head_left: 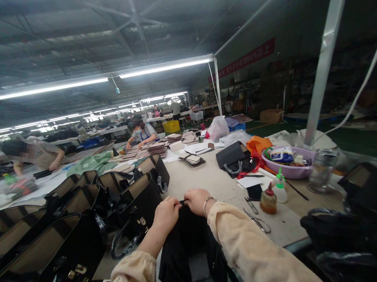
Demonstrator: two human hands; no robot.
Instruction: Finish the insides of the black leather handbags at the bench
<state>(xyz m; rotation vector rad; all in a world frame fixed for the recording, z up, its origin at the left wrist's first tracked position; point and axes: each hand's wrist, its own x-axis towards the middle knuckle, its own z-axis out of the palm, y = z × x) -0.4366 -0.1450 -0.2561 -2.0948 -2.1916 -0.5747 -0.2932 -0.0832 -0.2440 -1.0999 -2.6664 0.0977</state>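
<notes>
My left hand (167, 214) is closed, its thumb and fingers pinching the edge of a black piece of bag material (186, 236). Beside it my right hand (196, 201) grips the same edge from the other side, wearing a bangle at the wrist. The black piece hangs down below both hands in front of me; its lower part is dark and its exact shape is hard to make out. Left of my hands stands a black handbag (141, 200) with a metal clasp and a beige inside.
Rows of black bags (61, 240) crowd the left. On the right lie scissors (257, 222), a red-capped glue bottle (268, 200), a green-tipped bottle (280, 189), a purple basin (287, 168) and a glass jar (321, 174). Co-workers (144, 134) sit further along the table.
</notes>
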